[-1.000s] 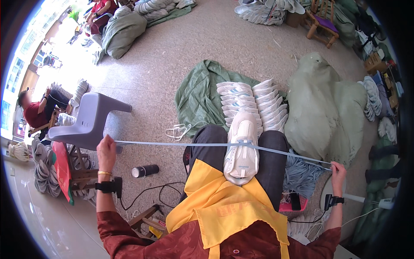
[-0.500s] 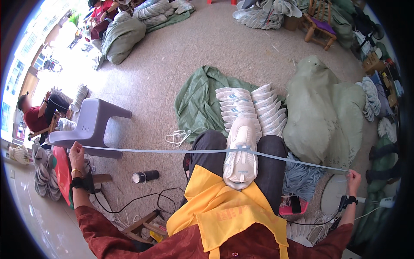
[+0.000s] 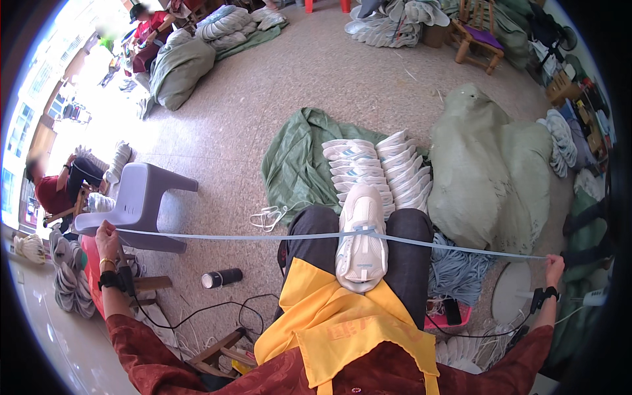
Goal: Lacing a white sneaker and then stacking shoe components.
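- Shoelace (image 3: 364, 231), pale blue and flat, lies crosswise over the white shoe upper (image 3: 361, 253), its two lengths meeting in a crossing on top of the upper; whether that crossing is knotted is too small to tell.
- Left hand (image 3: 107, 238) is closed in a pinch on the lace's left end, arm reaching out past the left thigh, near the grey plastic chair (image 3: 135, 197).
- Right hand (image 3: 555, 268) is likewise pinched narrow, on the right end, well out past the right thigh.
- The lace's long axis runs side to side, nearly straight and looking taut, sloping a little in the picture so that its right end sits lower than its left.
- The upper's long axis lies almost square to it: between the dark trousers (image 3: 413, 263), over the yellow apron (image 3: 359, 316), rounded toe end apparently pointing away from the person.
- From the left hand, the crossing lies to the right; from the right hand, to the left. The right hand looks the nearer of the two to it, though the fisheye bend makes this unsure.
- Beyond the toe end stand two columns of white uppers (image 3: 355, 166); a bundle of blue laces (image 3: 459, 266) lies beside the right thigh.
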Demonstrator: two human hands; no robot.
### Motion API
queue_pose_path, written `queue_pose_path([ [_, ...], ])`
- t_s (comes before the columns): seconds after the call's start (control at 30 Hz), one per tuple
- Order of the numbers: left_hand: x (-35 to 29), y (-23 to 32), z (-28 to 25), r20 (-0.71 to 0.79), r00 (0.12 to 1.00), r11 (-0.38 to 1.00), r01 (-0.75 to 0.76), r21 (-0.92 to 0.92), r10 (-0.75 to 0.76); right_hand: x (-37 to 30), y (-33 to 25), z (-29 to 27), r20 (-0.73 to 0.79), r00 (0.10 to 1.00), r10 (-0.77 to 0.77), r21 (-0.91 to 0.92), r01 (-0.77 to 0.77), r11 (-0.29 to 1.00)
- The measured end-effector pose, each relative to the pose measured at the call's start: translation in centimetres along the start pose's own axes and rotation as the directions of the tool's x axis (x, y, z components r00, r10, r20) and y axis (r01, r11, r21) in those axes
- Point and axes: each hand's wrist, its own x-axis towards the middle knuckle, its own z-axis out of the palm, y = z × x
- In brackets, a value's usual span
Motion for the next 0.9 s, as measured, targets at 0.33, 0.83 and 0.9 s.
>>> queue_pose_path([
  [0.33, 1.9, 2.6, 0.9, 0.041, 0.994, 0.995, -0.1, 0.007, 0.099, -0.9, -1.4, 3.5, 0.367, 0.787, 0.496, 0.271, -0.6, 0.752],
  [0.83, -1.1, 7.1, 5.5, 0.185, 0.983, 0.976, 0.051, -0.21, -0.011, 1.3, -28.7, -1.2, 0.717, 0.696, 0.039, 0.697, -0.716, -0.042],
  [0.9, -8.9, 18.0, 9.0, 0.746, 0.663, 0.878, 0.315, -0.361, 0.069, -1.9, -37.8, -4.7, 0.797, 0.583, -0.155, 0.598, -0.797, 0.078],
])
